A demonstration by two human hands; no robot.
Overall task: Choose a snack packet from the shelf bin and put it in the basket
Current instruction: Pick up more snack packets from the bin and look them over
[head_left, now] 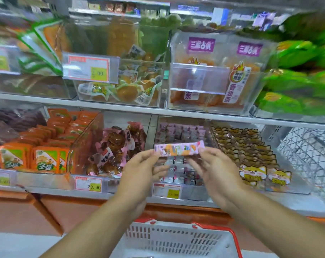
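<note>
A long pink snack packet [178, 148] with orange print is held level in front of the lower shelf. My left hand [141, 171] pinches its left end and my right hand [216, 169] pinches its right end. Behind it is the clear shelf bin [180, 134] of small pink packets, partly hidden by my hands. Below my forearms, at the bottom of the view, stands the white basket [176, 241] with red handles; only its rim and slotted wall show.
Neighbouring clear bins hold orange packets [46, 159], brown pink-wrapped snacks [113, 151] and cat-print packets [251, 155]. The upper shelf carries bins of yellow and orange packs. Price tags [88, 184] line the shelf edge. A wire rack [310, 157] stands at right.
</note>
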